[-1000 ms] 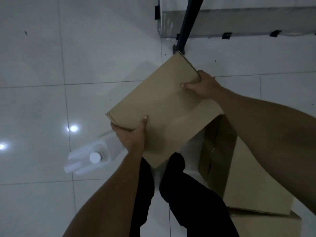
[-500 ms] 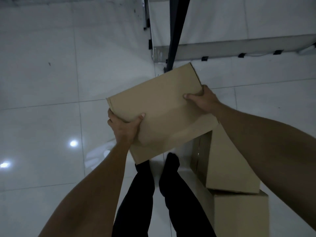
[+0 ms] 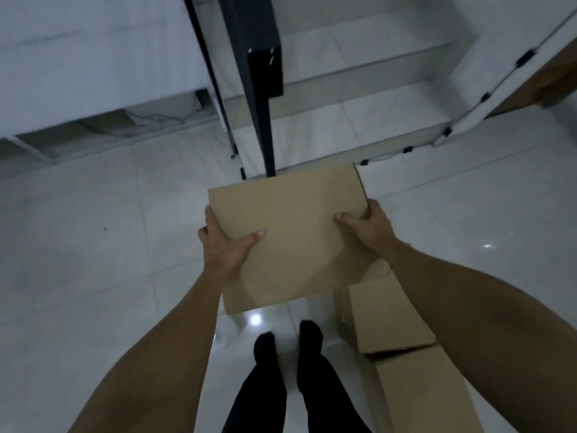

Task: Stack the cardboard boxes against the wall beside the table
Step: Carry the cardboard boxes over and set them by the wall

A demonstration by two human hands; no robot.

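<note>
- Floor (image 3: 93, 245): pale glossy tiles, light spots reflected; fills most of the view.
- Wall (image 3: 78, 51): white, at top of view, meets the floor in a grey skirting.
- Table leg (image 3: 263, 120): black, upright, foot hidden behind the far edge of the held box.
- Held box (image 3: 290, 232): flat brown cardboard, closed, carried in the air above the floor, in front of the table leg and near the wall.
- Two more boxes on the floor at lower right: box A (image 3: 387, 317) just under the right forearm, box B (image 3: 421, 395) nearer the camera, touching A.
- Legs (image 3: 281, 385): dark trousers, feet on the floor below the held box.
- Left hand (image 3: 224, 245): grip closed on the box's left edge, thumb on top.
- Right hand (image 3: 368, 226): grip closed on the box's right edge, thumb on top.
</note>
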